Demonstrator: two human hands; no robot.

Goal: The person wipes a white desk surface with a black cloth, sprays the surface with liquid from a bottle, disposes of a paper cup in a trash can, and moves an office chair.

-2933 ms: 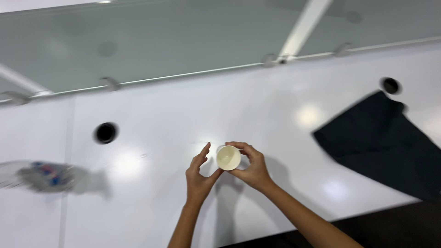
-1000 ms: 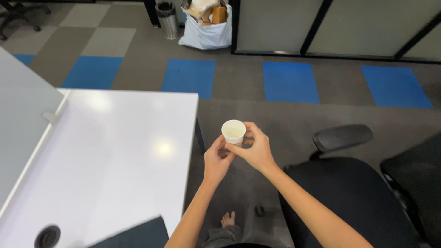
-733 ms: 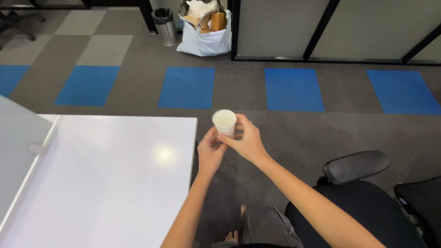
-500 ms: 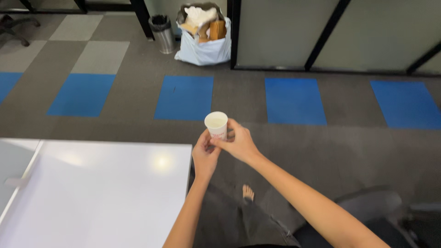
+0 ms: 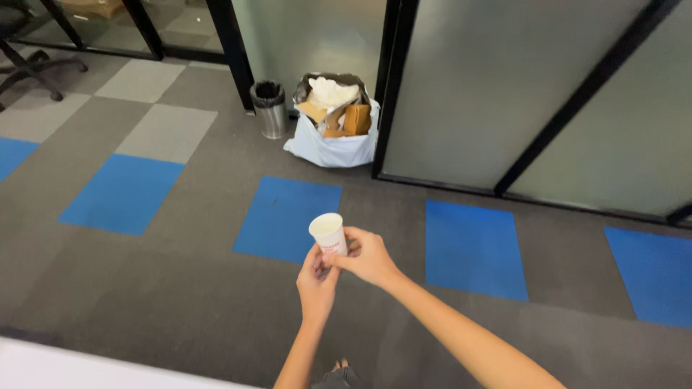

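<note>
Two bare hands are seen in the head view, held out in front of the body above grey carpet with blue square tiles: the right hand is closed around the lower wall of a small white paper cup, kept upright, while the left hand is cupped at its base with the fingers lightly curled. Such a cup is judged light, thin-walled and easily crushed, so a gentle hold low on the wall, away from the open rim, is advised.
</note>
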